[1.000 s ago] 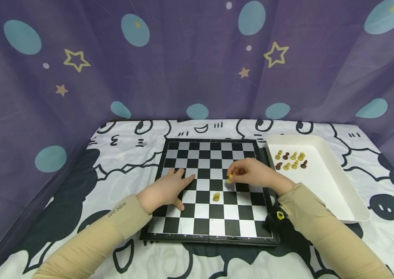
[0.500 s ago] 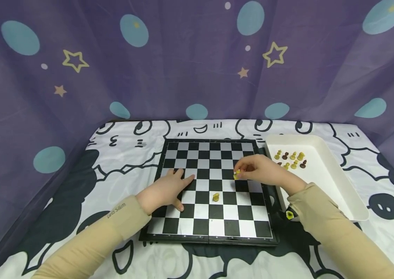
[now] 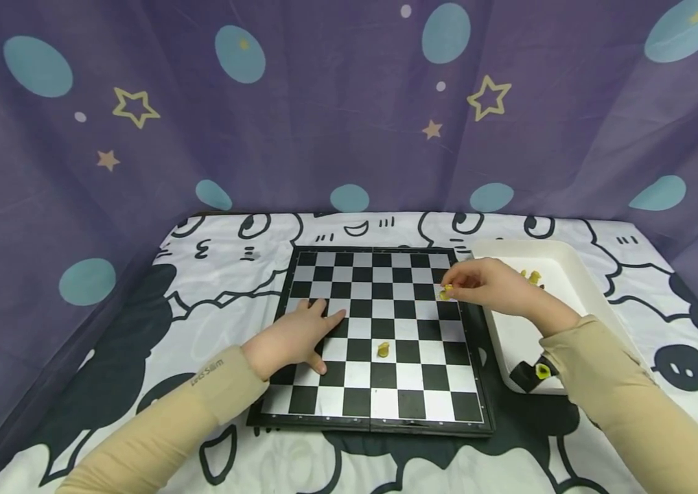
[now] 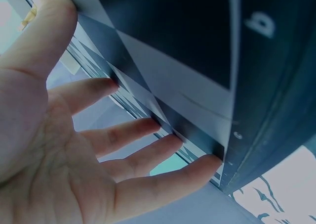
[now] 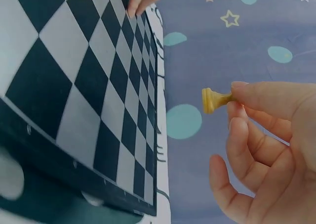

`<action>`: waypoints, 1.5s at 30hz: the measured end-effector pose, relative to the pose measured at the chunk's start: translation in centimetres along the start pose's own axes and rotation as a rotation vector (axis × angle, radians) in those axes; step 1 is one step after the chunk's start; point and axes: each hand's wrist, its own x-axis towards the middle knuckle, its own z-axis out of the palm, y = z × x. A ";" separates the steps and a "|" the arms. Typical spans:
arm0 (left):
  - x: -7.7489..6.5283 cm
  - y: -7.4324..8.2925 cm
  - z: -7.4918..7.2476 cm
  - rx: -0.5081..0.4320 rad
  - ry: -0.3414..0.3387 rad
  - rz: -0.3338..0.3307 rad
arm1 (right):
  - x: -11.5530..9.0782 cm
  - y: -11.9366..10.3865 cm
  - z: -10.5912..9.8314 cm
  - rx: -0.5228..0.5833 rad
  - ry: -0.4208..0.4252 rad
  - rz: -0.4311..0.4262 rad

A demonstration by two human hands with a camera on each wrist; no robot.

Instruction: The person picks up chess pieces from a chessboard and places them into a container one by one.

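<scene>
A black-and-white chessboard (image 3: pixel 373 302) lies on the patterned cloth. On its left part rests my left hand (image 3: pixel 293 333), fingers spread; the left wrist view shows the fingertips (image 4: pixel 212 160) touching the squares. Between thumb and forefinger, my right hand (image 3: pixel 492 288) pinches a small yellow chess piece (image 5: pixel 213 101) above the board's right edge. The right wrist view shows its base pointing outward, while its top is hidden by the fingers. One other yellow chess piece (image 3: pixel 383 349) stands on a square near the board's middle front.
A white tray (image 3: pixel 577 329) sits right of the board, partly under my right forearm. Yellow chess pieces (image 3: pixel 534 277) show inside it; others there are covered by the hand. A purple curtain (image 3: pixel 336 123) with stars and dots hangs behind the table.
My right hand has lifted the pinched chess piece from the board's middle right and carried it right and away, toward the tray. The left hand has stayed in place.
</scene>
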 end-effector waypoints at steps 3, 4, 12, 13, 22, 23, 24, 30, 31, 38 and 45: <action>0.0 0.0 0.0 0.003 0.002 0.001 | -0.4 0.3 -0.6 0.001 0.027 0.021; 0.0 0.0 0.0 0.004 0.002 0.002 | -0.5 0.3 -0.8 0.005 0.034 0.035; -0.1 0.0 0.0 0.003 0.005 0.003 | -1.5 2.1 -2.6 0.025 0.081 0.091; -0.1 0.0 -0.1 0.004 0.006 0.004 | -1.6 2.5 -2.8 0.012 0.091 0.092; -0.1 0.0 0.0 0.014 0.002 0.004 | -2.2 5.0 -3.6 -0.121 0.135 0.146; -0.1 0.0 0.0 0.016 0.002 0.004 | -2.3 5.3 -3.5 -0.121 0.130 0.148; -0.1 0.0 0.0 0.018 0.002 0.004 | -2.3 5.5 -3.5 -0.117 0.124 0.152; 0.0 -0.1 0.1 0.027 -0.001 0.001 | -2.5 7.3 -2.7 -0.091 0.096 0.159; 0.0 -0.1 0.1 0.025 0.000 0.002 | -2.5 7.5 -2.6 -0.088 0.096 0.157; 0.1 -0.1 0.0 0.027 0.001 0.005 | -2.6 8.4 -1.9 -0.095 0.082 0.137; 0.1 -0.1 0.0 0.021 -0.007 0.000 | -2.6 8.8 -1.6 -0.083 0.015 0.141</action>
